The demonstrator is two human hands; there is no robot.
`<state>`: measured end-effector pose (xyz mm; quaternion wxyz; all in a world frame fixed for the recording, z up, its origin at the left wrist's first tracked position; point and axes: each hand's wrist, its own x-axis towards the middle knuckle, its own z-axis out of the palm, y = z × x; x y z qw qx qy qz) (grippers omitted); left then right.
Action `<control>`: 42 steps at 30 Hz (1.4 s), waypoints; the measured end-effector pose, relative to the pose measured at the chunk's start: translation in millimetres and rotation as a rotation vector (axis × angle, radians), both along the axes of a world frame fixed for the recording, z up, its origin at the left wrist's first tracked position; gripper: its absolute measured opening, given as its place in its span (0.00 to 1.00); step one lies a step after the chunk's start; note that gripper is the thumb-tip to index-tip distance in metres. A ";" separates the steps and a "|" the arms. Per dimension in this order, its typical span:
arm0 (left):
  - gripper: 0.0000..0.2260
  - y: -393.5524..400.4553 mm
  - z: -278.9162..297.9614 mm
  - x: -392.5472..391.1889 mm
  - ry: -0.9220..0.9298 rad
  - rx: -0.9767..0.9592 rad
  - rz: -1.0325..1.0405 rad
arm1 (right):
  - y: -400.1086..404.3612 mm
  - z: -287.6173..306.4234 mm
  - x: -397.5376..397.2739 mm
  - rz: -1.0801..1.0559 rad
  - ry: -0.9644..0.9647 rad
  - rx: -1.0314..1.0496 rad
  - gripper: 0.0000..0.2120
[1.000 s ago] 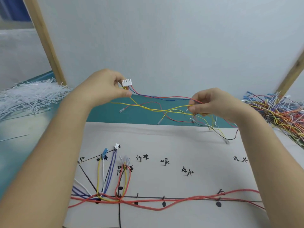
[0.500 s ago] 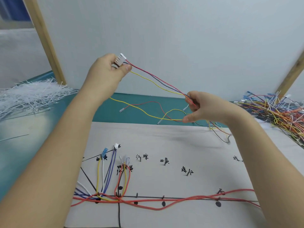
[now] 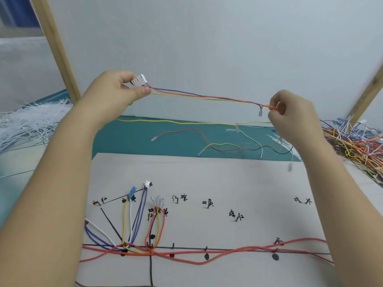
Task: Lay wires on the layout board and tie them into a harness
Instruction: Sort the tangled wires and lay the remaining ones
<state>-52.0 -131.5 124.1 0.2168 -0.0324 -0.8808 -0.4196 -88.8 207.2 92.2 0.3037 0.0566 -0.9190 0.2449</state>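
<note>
Wire set is now pulled out straight: left hand (image 3: 116, 90) pinches the white plug (image 3: 139, 80) between thumb and fingers, up in the air above the far edge of the board (image 3: 228, 179); right hand (image 3: 290, 114) has slid out along the red, blue and yellow wires (image 3: 207, 97) and now pinches them near their far ends, fingers curled tight round them. A second ago the hands were close together with the strands sagging in loops; now the main run is near taut between them, only a few loose tails (image 3: 207, 139) with metal tips hanging down over the green counter (image 3: 128, 137). My read: untangling is basically done and the set is ready to go down on the board, where earlier wires (image 3: 186, 255) already run along the drawn line between the nails. Spare wire pile (image 3: 356, 146) sits right, white ties (image 3: 31, 119) left. Watch the loose tails snagging on nails when lowering.
</note>
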 end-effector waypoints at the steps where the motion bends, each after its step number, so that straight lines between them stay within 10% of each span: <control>1: 0.07 -1.6 1.4 -0.7 0.022 0.053 0.005 | 1.5 -4.2 -1.5 -0.069 0.034 0.032 0.07; 8: 0.08 -10.9 1.6 -5.0 0.135 0.111 0.107 | 2.2 -18.9 -9.2 0.171 -0.272 -0.473 0.12; 13: 0.07 -11.6 1.1 -8.5 0.180 0.097 0.153 | 3.7 -18.8 -11.5 0.016 -0.002 -0.277 0.12; 23: 0.07 -29.8 -17.6 -14.7 0.107 0.017 0.226 | 11.1 -15.9 -1.1 0.621 -0.666 -0.870 0.03; 33: 0.07 -48.3 -24.6 -21.5 0.102 0.058 0.234 | 12.2 -6.7 5.0 0.653 -0.800 -0.424 0.16; 42: 0.07 -59.4 -28.3 -23.8 0.057 0.125 0.209 | 7.5 -0.4 9.7 0.717 -0.721 -0.589 0.08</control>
